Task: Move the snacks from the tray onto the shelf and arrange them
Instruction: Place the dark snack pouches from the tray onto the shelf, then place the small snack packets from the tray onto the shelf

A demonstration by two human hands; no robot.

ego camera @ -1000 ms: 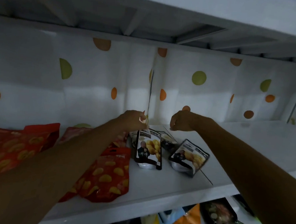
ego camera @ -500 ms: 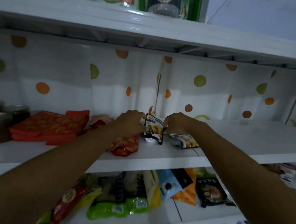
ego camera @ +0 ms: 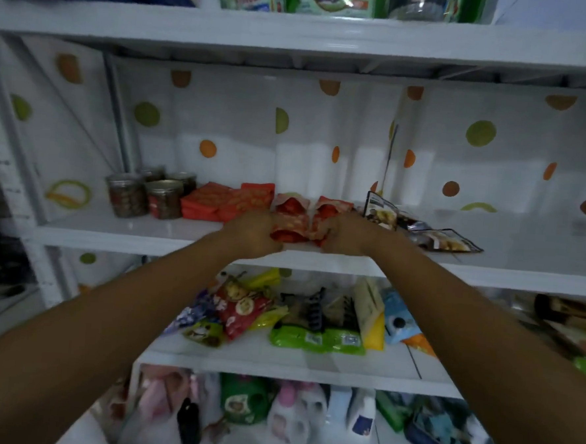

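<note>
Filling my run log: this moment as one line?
left hand: grips red foil snack pouch | right hand: grips neighbouring red foil pouch | place: white middle shelf

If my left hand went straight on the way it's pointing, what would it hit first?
Your left hand holds the left red snack packet, so it would push that first, probably back toward the dotted back wall; depth is unclear.

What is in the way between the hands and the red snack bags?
Nothing visible is. The left hand and the right hand are right on the red snack bags, holding them on the shelf.
</note>
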